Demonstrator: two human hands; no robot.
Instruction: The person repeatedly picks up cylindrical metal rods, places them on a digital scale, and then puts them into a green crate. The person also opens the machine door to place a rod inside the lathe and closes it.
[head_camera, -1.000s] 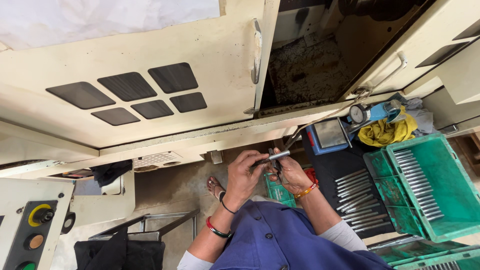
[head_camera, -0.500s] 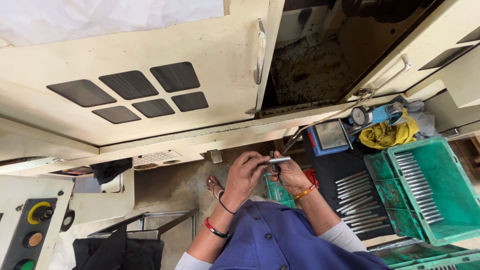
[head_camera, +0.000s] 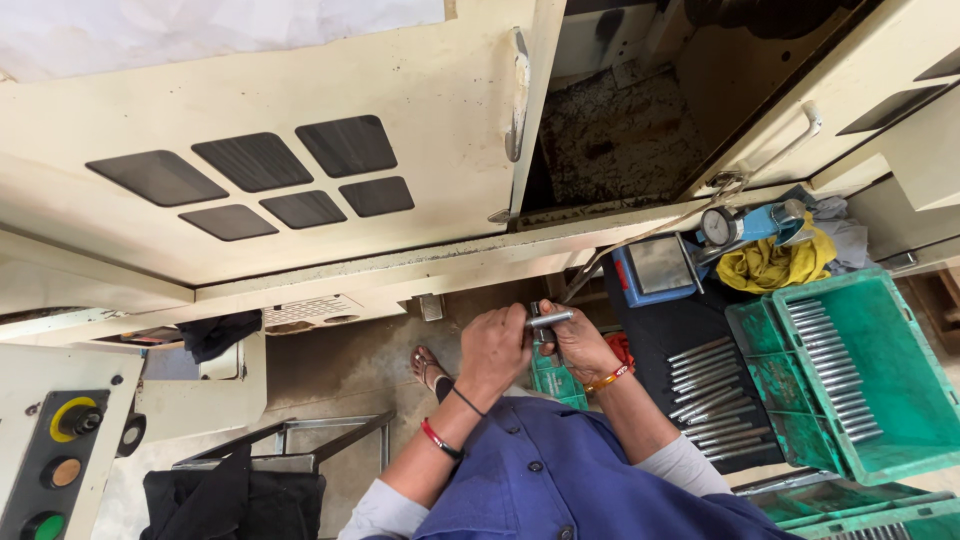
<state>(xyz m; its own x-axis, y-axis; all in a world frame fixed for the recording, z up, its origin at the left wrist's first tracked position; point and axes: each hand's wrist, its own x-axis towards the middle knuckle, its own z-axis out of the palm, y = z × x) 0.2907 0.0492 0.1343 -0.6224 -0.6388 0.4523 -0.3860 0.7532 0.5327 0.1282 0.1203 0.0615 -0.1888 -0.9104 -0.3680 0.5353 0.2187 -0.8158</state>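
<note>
I look down at my two hands held together in front of my blue shirt. My left hand and my right hand both grip a short shiny metal rod that lies level between them. The rod's right end sticks out past my right thumb. A thin hose runs from near the rod up toward the machine opening. Rows of similar metal rods lie on a black mat to the right of my right hand.
A cream machine door with dark window panels stands ahead, its dirty chamber open. A dial gauge on a blue stand, a yellow rag and a green crate of rods sit right. A control panel is lower left.
My hands have stayed in the same spot with the rod between them; the rod has shifted slightly in my fingers. The view has drifted a little.
</note>
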